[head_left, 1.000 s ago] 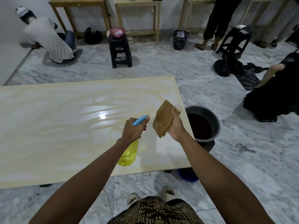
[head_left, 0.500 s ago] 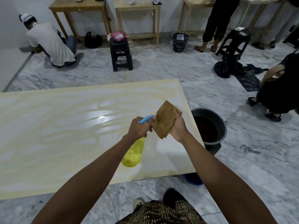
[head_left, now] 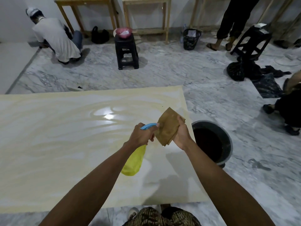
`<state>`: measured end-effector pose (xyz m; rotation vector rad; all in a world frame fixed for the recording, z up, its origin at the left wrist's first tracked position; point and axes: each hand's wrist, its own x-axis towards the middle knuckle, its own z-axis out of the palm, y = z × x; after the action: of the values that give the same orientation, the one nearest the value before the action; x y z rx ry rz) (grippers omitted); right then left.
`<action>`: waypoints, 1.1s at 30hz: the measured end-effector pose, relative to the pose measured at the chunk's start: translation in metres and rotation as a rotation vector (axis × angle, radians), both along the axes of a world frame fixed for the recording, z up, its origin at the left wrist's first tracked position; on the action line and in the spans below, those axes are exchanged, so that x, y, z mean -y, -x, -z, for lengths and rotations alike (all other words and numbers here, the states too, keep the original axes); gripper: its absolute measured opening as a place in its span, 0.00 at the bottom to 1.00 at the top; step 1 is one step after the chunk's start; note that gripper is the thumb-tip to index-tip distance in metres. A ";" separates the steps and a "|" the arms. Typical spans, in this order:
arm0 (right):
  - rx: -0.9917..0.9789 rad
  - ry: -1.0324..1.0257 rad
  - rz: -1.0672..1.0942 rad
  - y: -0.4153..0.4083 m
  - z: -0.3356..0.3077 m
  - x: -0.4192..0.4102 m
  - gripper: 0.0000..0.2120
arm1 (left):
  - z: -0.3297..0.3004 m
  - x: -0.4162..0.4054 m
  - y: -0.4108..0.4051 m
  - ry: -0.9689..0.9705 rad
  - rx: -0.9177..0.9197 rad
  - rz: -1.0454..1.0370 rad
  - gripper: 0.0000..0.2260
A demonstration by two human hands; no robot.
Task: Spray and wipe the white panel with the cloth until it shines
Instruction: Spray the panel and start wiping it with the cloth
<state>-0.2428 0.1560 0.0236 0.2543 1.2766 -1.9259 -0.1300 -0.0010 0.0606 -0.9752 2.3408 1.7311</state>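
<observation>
White panel (head_left: 65,152) lies flat across the left and centre of the frame, streaked with yellowish smears; one bright glare spot near its middle. Left hand (head_left: 142,136) held above the panel's right part, fingers curled round the neck of a spray bottle (head_left: 134,162) — blue nozzle at top, yellow body hanging below the fist; nozzle tip right against the cloth (head_left: 167,128). Right hand (head_left: 181,136) just beside the left, fingers and thumb gripping the brown folded cloth, which stands up in the air above the panel, not on it.

Right of the panel, lower centre-right: dark bucket (head_left: 225,141) on the marble floor (head_left: 162,75), dark liquid inside. Upper centre: black stool (head_left: 127,51) carrying a pink bowl (head_left: 124,32). Upper left: a person in a white shirt (head_left: 57,38) crouched by the wall. Top edge: wooden tables (head_left: 86,7); a black basket (head_left: 190,39); a standing person's legs (head_left: 231,22) at upper right.
</observation>
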 end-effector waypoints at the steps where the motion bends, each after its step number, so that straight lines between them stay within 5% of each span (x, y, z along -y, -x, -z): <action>1: 0.015 0.006 -0.013 0.009 0.000 0.001 0.31 | 0.001 0.000 0.009 0.003 0.034 -0.004 0.28; 6: 0.022 -0.015 -0.048 0.049 0.008 0.002 0.31 | 0.003 -0.003 0.047 0.040 0.042 -0.090 0.26; 13: -0.064 -0.272 -0.182 0.106 0.033 0.007 0.18 | 0.004 0.003 0.099 0.007 -0.001 -0.227 0.21; 17: -0.332 -0.619 -0.183 0.150 0.041 0.030 0.24 | 0.017 0.009 0.119 -0.013 0.019 -0.260 0.21; 21: -0.891 -0.911 -0.044 0.211 0.037 0.063 0.20 | 0.023 0.021 0.137 -0.027 0.007 -0.260 0.22; 24: -1.278 -1.082 -0.153 0.255 0.057 0.098 0.19 | 0.029 0.029 0.148 -0.008 -0.019 -0.249 0.21; 29: -1.296 -1.265 -0.891 0.286 0.152 0.136 0.28 | 0.049 0.041 0.155 -0.010 -0.034 -0.251 0.21; 33: -1.335 -1.226 -0.775 0.259 0.184 0.125 0.33 | 0.057 0.048 0.147 0.006 -0.032 -0.251 0.22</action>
<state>-0.5016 0.0309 -0.1601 -0.9665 2.6983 -0.2477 -0.2772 -0.0487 0.0037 -1.3018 2.3284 1.8359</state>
